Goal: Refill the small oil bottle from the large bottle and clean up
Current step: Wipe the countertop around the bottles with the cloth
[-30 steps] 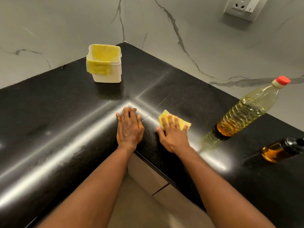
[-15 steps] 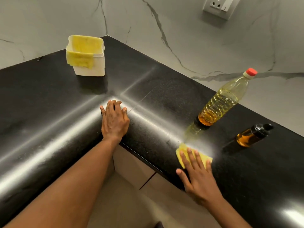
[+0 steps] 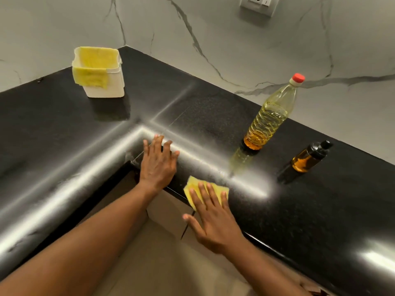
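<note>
The large clear oil bottle (image 3: 269, 118) with a red cap stands upright on the black counter (image 3: 213, 116), partly full of yellow oil. To its right stands the small amber oil bottle (image 3: 308, 157) with a black pump top. My right hand (image 3: 210, 214) lies flat on a folded yellow cloth (image 3: 217, 188), pressing it onto the counter's front edge, below and left of the large bottle. My left hand (image 3: 159, 162) rests palm down on the counter's inner corner, fingers spread, holding nothing.
A white square tub (image 3: 106, 86) with a yellow cloth (image 3: 89, 79) draped over its rim sits at the back left. Marble walls close the counter's far sides, with a socket (image 3: 257, 5) above. Below the counter's edge are cabinet fronts (image 3: 168, 212).
My right hand slid the yellow cloth from beside my left hand out to the right near the large bottle, then back left along the front edge. My left hand stayed on the corner.
</note>
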The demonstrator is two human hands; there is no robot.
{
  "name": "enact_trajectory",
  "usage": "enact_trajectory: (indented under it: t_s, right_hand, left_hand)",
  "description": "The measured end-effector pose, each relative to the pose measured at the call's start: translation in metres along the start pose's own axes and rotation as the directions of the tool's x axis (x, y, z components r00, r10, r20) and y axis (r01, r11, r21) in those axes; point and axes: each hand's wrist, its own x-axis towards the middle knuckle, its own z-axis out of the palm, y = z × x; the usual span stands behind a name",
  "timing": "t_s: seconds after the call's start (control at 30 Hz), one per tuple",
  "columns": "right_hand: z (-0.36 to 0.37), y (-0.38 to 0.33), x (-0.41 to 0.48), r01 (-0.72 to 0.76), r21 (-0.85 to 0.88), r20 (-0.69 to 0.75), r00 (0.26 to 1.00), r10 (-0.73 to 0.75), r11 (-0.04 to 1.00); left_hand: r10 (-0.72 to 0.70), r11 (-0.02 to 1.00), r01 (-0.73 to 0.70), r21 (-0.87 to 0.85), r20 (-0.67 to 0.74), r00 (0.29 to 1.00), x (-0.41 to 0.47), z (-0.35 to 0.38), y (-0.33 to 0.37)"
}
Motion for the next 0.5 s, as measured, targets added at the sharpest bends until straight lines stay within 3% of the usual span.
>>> enact_trajectory:
  t_s: [0.13,0.27,0.4,0.5]
  right_hand:
    - [0.009,0.045,-0.089,-0.099,-0.025,0.046,0.994,0.1,0.995]
    - [0.004,0.11,-0.128,-0.315,-0.022,-0.03,0.949,0.314,0.949]
    - [-0.015,0.149,-0.092,-0.446,0.053,-0.095,0.888,0.449,0.893]
    - [-0.024,0.145,-0.047,-0.462,0.075,-0.096,0.879,0.468,0.884]
  left_hand:
    - [0.084,0.996,-0.083,-0.025,0.072,0.994,-0.044,0.005,0.029]
    - [0.151,0.988,-0.152,-0.002,0.11,0.982,-0.076,0.017,0.065]
    - [0.186,0.982,-0.182,-0.048,0.105,0.977,-0.082,0.027,0.112]
    - [0.193,0.98,-0.187,-0.072,0.087,0.977,-0.079,0.033,0.15]
